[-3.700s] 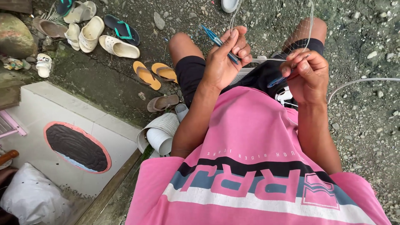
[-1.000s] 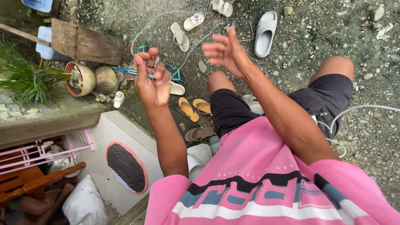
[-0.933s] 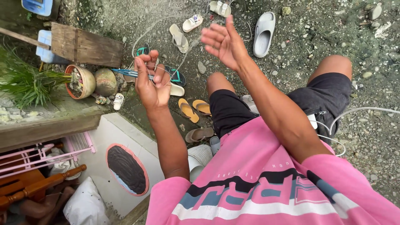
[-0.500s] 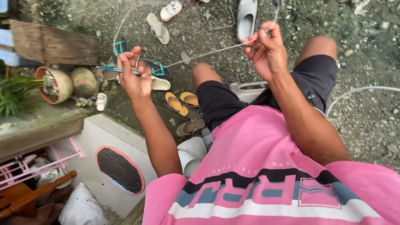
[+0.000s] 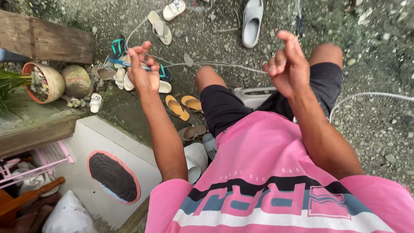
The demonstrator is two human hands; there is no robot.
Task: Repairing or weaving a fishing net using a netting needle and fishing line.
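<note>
- The left hand (image 5: 142, 69) was up on the left, its grip closed tight on a thin blue tool (image 5: 129, 64).
- A pale cord (image 5: 215, 65) ran from that hand across to the right hand (image 5: 286, 69). It looked tight, likely because the hands were held well apart.
- The right hand's grip was pinched shut on the cord, over the knees.
- Far below, yellow sandals (image 5: 183, 105) lay on the stony ground (image 5: 379, 129), out of the way.

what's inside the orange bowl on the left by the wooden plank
The orange bowl holds a small heap of greyish, shell-like bits with green leaves hanging over its edge. Its bottom is covered by the heap, so anything beneath cannot be seen.
</note>
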